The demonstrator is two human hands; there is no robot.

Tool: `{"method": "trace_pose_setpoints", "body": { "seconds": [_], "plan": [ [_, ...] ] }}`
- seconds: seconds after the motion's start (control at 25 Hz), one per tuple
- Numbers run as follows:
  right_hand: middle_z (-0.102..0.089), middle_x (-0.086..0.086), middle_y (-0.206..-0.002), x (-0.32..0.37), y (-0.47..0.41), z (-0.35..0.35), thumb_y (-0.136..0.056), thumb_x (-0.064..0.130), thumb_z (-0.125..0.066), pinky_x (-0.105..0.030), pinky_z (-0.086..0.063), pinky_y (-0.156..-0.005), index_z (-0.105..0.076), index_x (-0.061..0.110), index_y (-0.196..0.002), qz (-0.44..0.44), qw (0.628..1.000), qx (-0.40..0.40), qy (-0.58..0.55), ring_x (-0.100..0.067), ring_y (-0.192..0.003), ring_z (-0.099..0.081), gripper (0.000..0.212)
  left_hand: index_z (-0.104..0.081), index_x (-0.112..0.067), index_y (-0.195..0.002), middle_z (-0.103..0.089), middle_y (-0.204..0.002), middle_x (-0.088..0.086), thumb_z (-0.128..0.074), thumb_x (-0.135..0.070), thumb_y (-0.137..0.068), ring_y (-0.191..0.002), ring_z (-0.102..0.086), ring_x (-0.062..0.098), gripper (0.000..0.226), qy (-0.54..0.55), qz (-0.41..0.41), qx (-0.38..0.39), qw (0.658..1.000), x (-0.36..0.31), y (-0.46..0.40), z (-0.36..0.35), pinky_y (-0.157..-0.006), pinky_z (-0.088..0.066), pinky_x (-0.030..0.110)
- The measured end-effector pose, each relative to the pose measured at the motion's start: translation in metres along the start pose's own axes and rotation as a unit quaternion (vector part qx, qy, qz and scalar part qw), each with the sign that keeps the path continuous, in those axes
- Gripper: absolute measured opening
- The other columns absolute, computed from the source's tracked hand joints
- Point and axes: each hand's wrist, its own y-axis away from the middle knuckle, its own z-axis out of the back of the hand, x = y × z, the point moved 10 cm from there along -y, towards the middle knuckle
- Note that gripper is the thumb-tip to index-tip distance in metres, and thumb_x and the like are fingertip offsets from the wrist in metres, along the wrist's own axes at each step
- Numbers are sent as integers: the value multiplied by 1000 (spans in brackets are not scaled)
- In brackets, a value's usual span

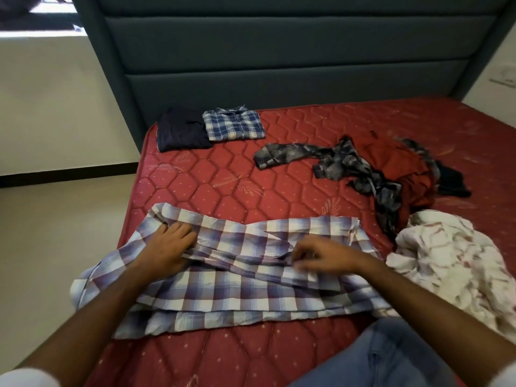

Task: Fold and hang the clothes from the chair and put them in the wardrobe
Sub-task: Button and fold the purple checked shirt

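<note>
Head view, left to right: the left hand [170, 247] lies flat on the checked shirt [237, 286], fingers [181, 230] straight and spread, pinning the cloth near its left end without gripping it. The shirt is spread across the near edge of the mattress [279, 180], partly folded, one sleeve laid across the middle. The right hand [318, 258] rests on that sleeve; its fingers look loosely curled, perhaps pinching a fold, but blur keeps me from telling for sure. Further right sits a crumpled white garment [458, 261], with a grey patterned one [349, 166] and a red one [413, 177] beyond. Two folded pieces [212, 129] lie near the headboard.

The shirt looks thin, light and limp: it will sag and crease, so it is probably best taken at seams or folded edges, with one palm holding it down.
</note>
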Motion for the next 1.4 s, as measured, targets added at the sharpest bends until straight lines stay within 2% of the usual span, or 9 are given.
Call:
{"method": "trace_pose_setpoints", "body": {
  "seconds": [0.08,0.2,0.28,0.48,0.64,0.8,0.92,1.12,1.4],
  "plan": [
    [-58,5,-114,-35,-4,25,-92,48,-66,-38,-50,-92,-61,24,-113,-99,988,-117,8,-15,-107,-57,33,-51,-31,-95,-53,-91,-9,-69,-49,-77,-79,-50,13,31,9,2,18,1000,0,2,-8,-71,-42,34],
    [-63,7,-112,-69,-7,6,-78,64,-62,-44,-48,-93,-60,30,-111,-180,979,-39,87,-16,-105,-57,47,-49,-34,-94,-55,-89,-13,-64,-44,-81,-78,-51,10,22,34,10,42,998,5,4,-15,-76,-46,34],
    [-67,5,-100,-69,-9,7,-85,41,-70,-40,-51,-82,-61,33,-95,-166,985,-17,39,-19,-94,-63,15,-49,-34,-93,-55,-87,-13,-63,-44,-84,-76,-51,9,19,54,12,47,997,7,4,-13,-74,-45,32],
    [-56,8,-101,-44,5,73,-80,13,-73,-36,-48,-67,-55,28,-101,-66,947,-263,171,-16,-91,-53,31,-52,-31,-97,-56,-89,-11,-50,-46,-85,-76,-48,8,20,48,-26,33,998,-4,-6,-9,-74,-39,29],
    [-62,12,-98,-55,-19,20,-87,28,-76,-39,-54,-80,-65,28,-97,-39,998,-21,49,-10,-90,-61,14,-52,-30,-99,-54,-90,-9,-38,-47,-80,-80,-52,11,29,33,-57,99,993,-16,-8,-24,-78,-43,32],
    [-57,5,-110,-76,-24,38,-86,47,-75,-34,-51,-83,-61,21,-112,-83,987,-134,-26,-11,-97,-58,39,-50,-33,-96,-52,-87,-12,-36,-52,-86,-76,-51,8,25,44,-63,108,991,-18,-10,-22,-75,-45,28],
    [-53,3,-130,-92,-31,14,-80,62,-72,-41,-46,-96,-46,25,-139,-133,982,-38,131,-18,-118,-52,74,-47,-33,-96,-52,-85,-13,-55,-42,-89,-69,-49,5,15,36,-54,64,996,-20,-14,-14,-63,-40,21],
    [-66,1,-115,-91,-35,21,-90,26,-74,-30,-50,-79,-58,27,-125,-110,993,-14,-32,-24,-103,-66,39,-43,-34,-91,-48,-84,-18,-53,-42,-91,-68,-50,2,13,162,45,-3,986,-7,-21,9,-56,-47,25],
    [-74,-17,-86,-185,82,54,-94,38,-65,-44,-59,-72,-66,7,-83,-409,790,-366,-273,-27,-73,-68,33,-54,-30,-86,-57,-79,-8,-49,-50,-102,-69,-56,10,26,249,165,-52,953,12,1,2,-61,-49,32]
  ]
}}
